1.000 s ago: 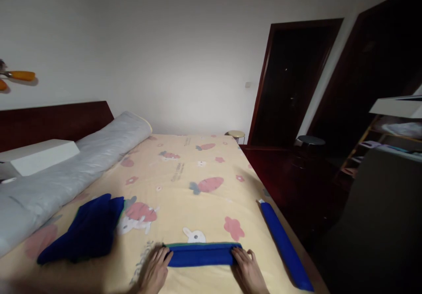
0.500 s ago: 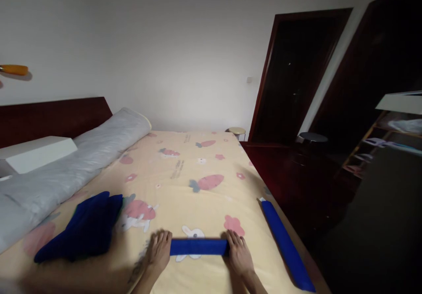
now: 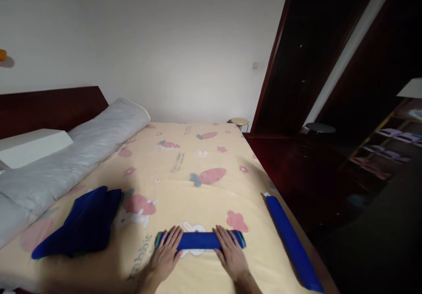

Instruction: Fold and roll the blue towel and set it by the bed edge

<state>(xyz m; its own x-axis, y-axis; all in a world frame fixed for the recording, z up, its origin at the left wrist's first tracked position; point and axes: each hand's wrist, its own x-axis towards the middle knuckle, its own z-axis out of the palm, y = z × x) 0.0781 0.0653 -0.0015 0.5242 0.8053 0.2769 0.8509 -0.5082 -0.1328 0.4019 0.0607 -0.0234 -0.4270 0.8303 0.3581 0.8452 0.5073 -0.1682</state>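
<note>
A blue towel with green edging, folded into a narrow band, lies crosswise on the bed sheet in front of me. My left hand lies over its left part, fingers stretched out and flat. On its right part rests my right hand, palm down, fingers also straight. Both ends of the band stick out past my hands. To the left, a second blue cloth lies in a loose heap. Along the bed's right edge runs another long blue folded strip with a small white tag at its far end.
The bed sheet is cream with carrots and rabbits. A grey rolled bedding piece and a white box are by the dark headboard. Stools, a dark door and a shoe rack stand beyond.
My hands have moved from the ends of the band inward onto its top, and their fingers now lie flat. The band's ends now show. The view has shifted slightly.
</note>
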